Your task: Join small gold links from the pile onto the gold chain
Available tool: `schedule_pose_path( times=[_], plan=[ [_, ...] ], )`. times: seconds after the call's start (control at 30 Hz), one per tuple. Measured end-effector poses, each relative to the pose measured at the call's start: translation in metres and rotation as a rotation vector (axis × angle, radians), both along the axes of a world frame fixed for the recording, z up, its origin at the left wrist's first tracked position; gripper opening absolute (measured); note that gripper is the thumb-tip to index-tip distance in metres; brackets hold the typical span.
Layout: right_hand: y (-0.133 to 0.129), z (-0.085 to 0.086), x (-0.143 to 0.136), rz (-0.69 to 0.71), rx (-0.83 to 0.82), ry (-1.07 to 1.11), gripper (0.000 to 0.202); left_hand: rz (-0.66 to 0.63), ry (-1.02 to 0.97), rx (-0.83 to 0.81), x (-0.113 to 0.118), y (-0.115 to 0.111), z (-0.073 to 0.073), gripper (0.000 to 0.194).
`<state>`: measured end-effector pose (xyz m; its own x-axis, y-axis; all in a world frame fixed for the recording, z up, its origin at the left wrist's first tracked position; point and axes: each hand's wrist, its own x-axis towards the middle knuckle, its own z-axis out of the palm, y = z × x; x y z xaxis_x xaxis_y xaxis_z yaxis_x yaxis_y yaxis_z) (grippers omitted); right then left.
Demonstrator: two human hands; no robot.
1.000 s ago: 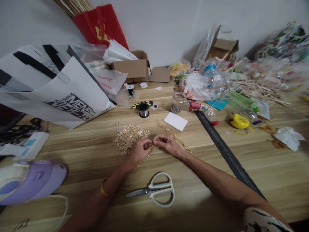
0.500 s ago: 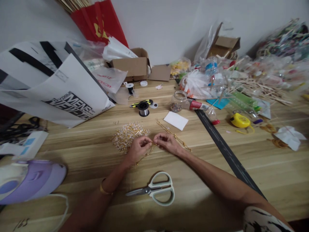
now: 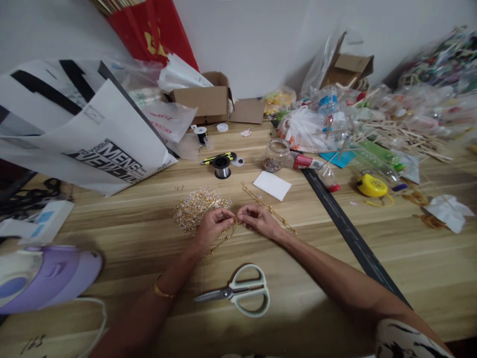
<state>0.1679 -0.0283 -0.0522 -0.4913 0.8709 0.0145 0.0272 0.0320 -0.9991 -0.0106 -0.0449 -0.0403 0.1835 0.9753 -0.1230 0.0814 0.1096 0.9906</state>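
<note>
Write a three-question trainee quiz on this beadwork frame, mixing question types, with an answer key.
1. True or false: the scissors are held in the right hand.
2. Multiple choice: the heap of gold beaded pieces lies (A) just beyond the left hand, (B) inside the cardboard box, (C) under the yellow tape measure.
3. Fill in: both hands pinch a thin gold ____ between their fingertips.

Key
1. False: the scissors lie untouched on the wooden table, nearer the camera than the hands.
2. A.
3. Chain; it trails onto the table on both sides of the hands.
</note>
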Motion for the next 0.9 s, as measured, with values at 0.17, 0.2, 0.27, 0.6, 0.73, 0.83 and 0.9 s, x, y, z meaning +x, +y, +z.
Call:
schedule_pose_path(
  times=[0.17, 0.2, 0.27, 0.6, 0.73, 0.83, 0.9],
  plan=[
    [-0.0008, 0.0005, 0.0001, 0.006, 0.006, -0.001, 0.029, -0.026, -0.005, 0.041, 0.0014, -0.0008, -0.0026, 0.017],
    [-0.001, 0.001, 0.0001, 0.007, 0.008, 0.001, 0.029, -0.033, -0.003, 0.047, 0.0017, -0.0009, -0.0031, 0.017],
    [-0.0014, 0.0021, 0.0001, 0.006, 0.009, 0.005, 0.03, -0.039, 0.003, 0.06, 0.0021, -0.0012, -0.004, 0.016],
    [-0.0018, 0.0025, -0.0002, 0.003, 0.026, 0.001, 0.028, -0.041, 0.025, 0.057, 0.0031, -0.0024, -0.0023, 0.013],
    [-0.0022, 0.0025, -0.0001, -0.002, 0.027, -0.002, 0.027, -0.051, 0.022, 0.06, 0.0043, -0.0027, -0.0019, 0.011],
    [-0.0023, 0.0022, -0.0004, -0.009, 0.021, 0.011, 0.027, -0.059, 0.016, 0.056, 0.004, -0.0028, -0.0026, 0.011],
    [-0.0023, 0.0017, -0.0006, -0.011, 0.017, 0.019, 0.027, -0.058, 0.012, 0.045, 0.0037, -0.003, -0.0022, 0.012]
  ],
)
